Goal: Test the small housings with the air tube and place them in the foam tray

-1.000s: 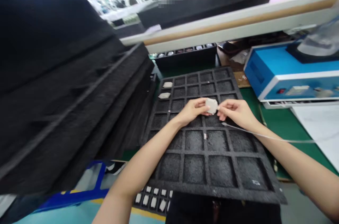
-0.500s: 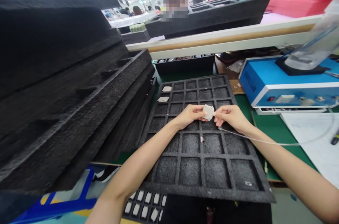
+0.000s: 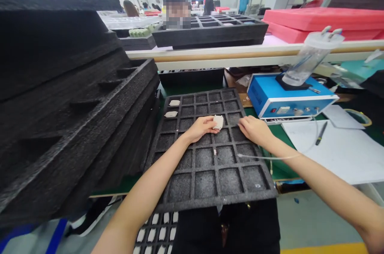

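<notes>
Black foam, a pocketed tray (image 3: 221, 197), and two bare forearms reach in over it! The left hand (image 3: 200, 129) comes across from the tray's near-left side, hanging above its middle pockets, thumb and fingers clamped on a pale piece (image 3: 219, 122). The right hand (image 3: 255, 129) slants in from the tray's right, wrist bent, back of the hand upward, over the tray's right-hand column. Its fingers curl inward; whether they pinch anything small, I cannot tell.

And the held piece? Above the tray's middle, gripped at its left edge, its far end poking out toward the right hand, a small gap between them.

Let's count! One piece in the grip, two pale pieces (image 3: 173, 108) in the tray's far-left corner, one behind the other. Four pockets run along the tray's near edge. One clear tube (image 3: 264, 157) ends over the tray's right part. Right of the tray on the green counter (image 3: 283, 168): one blue machine (image 3: 297, 100) topped by one clear cylinder (image 3: 300, 66), plus one pen (image 3: 321, 133). Below the tray's near-left corner, more pale pieces (image 3: 151, 234) in rows, cut off by the view, too partial to count.
</notes>
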A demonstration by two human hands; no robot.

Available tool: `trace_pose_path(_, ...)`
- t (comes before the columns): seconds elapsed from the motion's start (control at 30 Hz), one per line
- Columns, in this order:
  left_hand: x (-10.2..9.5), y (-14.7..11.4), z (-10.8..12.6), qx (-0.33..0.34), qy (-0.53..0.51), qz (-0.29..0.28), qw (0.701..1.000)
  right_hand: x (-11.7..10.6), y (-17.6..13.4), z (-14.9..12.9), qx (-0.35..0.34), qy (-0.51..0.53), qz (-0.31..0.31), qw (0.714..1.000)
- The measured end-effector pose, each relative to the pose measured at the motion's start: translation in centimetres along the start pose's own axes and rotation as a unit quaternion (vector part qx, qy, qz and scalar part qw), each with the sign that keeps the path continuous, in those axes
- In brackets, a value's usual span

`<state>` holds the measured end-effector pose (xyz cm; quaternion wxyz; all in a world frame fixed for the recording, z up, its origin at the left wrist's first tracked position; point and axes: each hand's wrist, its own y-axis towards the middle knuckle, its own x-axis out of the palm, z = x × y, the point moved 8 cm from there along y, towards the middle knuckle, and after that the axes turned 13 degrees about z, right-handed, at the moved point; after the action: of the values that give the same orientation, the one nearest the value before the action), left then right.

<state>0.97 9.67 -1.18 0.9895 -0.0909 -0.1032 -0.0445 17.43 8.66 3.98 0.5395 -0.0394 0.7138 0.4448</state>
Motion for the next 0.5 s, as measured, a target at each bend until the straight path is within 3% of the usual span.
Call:
trace_pose_path(0.1, 0.0, 0.0, 0.0, -0.003, -0.005, -0.007, 1.0, -2.5, -3.7, 0.4, -0.009, 0.013, -0.005, 1.0)
trace_pose_path(0.17, 0.0, 0.0, -0.1, -0.003, -0.008, -0.009, 1.0, -4.3, -6.7, 1.6, 0.087, 0.067, 0.0, 0.994)
trace_pose_path(0.23, 0.0, 0.0, -0.1, -0.001, -0.012, -0.011, 1.0, -5.0, -10.5, 2.8, 0.246, 0.187, -0.037, 0.95)
trace_pose_path(0.3, 0.0, 0.0, -0.1, 0.001, -0.015, -0.011, 1.0, -4.6, -15.0, 2.8, 0.408, 0.33, -0.105, 0.845)
trace_pose_path(0.33, 0.0, 0.0, -0.1, 0.001, -0.016, -0.011, 1.0, -4.7, -17.1, 2.6, 0.476, 0.386, -0.109, 0.783)
trace_pose_path(0.43, 0.0, -0.1, 0.0, 0.002, -0.015, -0.011, 1.0, -5.9, -21.6, 2.5, 0.604, 0.496, -0.013, 0.623)
trace_pose_path(0.5, 0.0, -0.2, 0.1, 0.002, -0.012, -0.01, 1.0, -6.9, -23.0, 2.5, 0.629, 0.542, 0.049, 0.555)
